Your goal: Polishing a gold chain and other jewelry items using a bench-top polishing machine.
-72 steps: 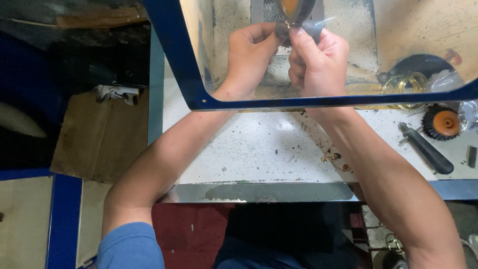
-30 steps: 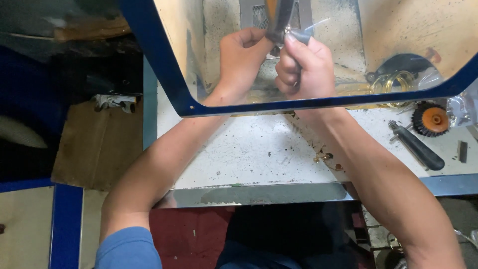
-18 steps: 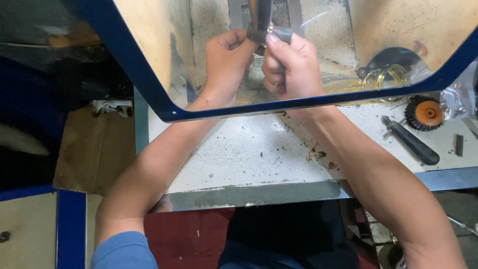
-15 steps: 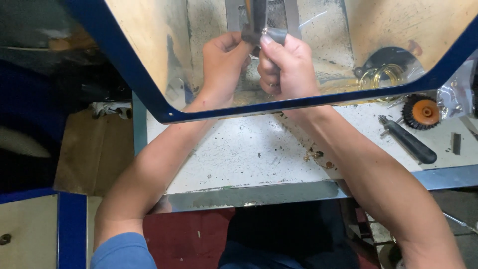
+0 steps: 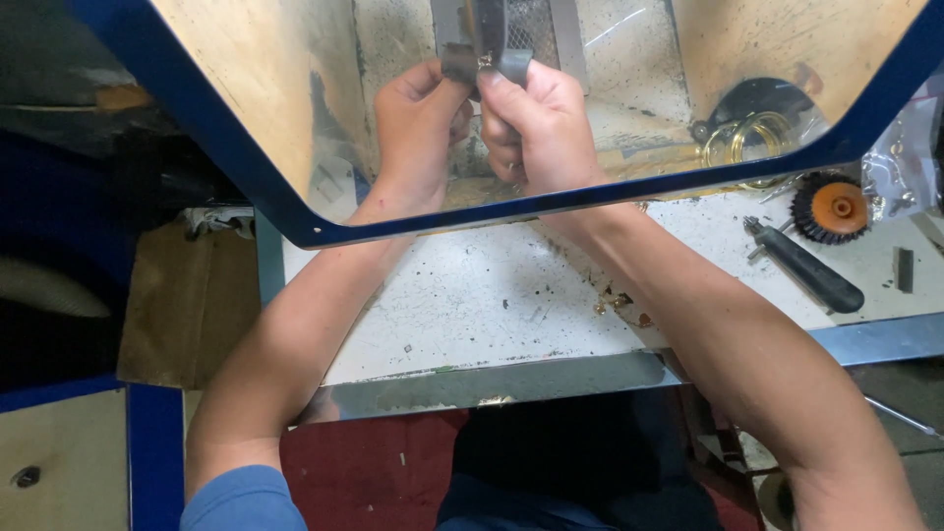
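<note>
Left hand [image 5: 418, 123] and right hand [image 5: 536, 123] behind clear blue-framed shield [image 5: 295, 211]; 2 sets of fingers pinching small grey metal piece [image 5: 482, 61] at fingertips; black-handled tool [image 5: 806, 265] and orange-hubbed brush wheel [image 5: 831, 206] well right.

Small grey piece [image 5: 489, 61] pinched between left hand [image 5: 418, 118] and right hand [image 5: 541, 123], mostly hidden by fingers, kind unclear, machine part above cut off by top edge

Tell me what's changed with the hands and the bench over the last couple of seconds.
Little has changed. Both hands, left hand and right hand, keep their grip on the small metal piece behind the blue-framed shield. The round brush and black-handled tool lie as before; only the camera view shifted.
</note>
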